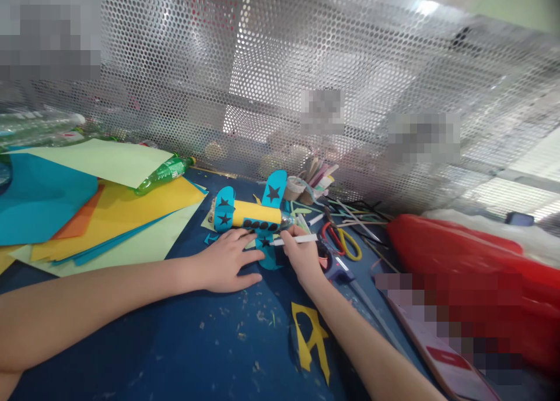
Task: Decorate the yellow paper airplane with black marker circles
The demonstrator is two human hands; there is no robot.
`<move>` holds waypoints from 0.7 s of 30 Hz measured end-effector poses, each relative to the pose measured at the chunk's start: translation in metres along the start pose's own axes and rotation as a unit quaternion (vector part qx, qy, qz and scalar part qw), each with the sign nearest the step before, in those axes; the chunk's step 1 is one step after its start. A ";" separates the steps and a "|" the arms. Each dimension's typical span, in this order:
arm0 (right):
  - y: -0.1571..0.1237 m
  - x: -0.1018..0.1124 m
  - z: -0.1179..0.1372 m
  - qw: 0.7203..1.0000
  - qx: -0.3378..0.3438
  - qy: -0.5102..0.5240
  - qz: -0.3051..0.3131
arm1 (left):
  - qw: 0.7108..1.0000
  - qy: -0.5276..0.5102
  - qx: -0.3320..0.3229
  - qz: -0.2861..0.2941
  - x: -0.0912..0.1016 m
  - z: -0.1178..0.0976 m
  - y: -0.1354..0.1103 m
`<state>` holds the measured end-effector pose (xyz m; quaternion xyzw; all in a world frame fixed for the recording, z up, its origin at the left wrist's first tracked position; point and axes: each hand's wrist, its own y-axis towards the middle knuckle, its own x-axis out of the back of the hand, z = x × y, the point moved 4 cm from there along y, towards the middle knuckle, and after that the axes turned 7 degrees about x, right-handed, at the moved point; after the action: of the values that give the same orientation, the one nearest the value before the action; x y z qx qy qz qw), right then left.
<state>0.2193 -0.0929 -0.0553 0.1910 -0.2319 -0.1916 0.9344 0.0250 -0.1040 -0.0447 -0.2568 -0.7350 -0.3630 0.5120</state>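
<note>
Blue tabletop (175, 343), scissors (342, 241) (near pen (306, 238))

two hands (234, 261) (301, 254), one held pen (303, 238), one toy plane (257, 213), four black stars (273, 193)

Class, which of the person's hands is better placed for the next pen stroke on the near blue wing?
Probably the right hand: it grips the white pen, whose tip points at the near blue wing. The left hand lies spread, palm down, holding no pen.
</note>
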 end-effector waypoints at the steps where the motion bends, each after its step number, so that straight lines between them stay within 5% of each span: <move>1: 0.000 0.000 0.000 1.000 -0.001 0.000 0.001 | 1.000 0.000 0.000 0.000 0.000 0.000 0.000; 21: 0.001 0.001 -0.002 1.000 0.000 -0.009 -0.013 | 1.000 -0.006 -0.001 0.002 0.000 0.001 0.000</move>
<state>0.2210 -0.0922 -0.0563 0.1924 -0.2382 -0.2052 0.9296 0.0246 -0.1033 -0.0452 -0.2614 -0.7368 -0.3614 0.5082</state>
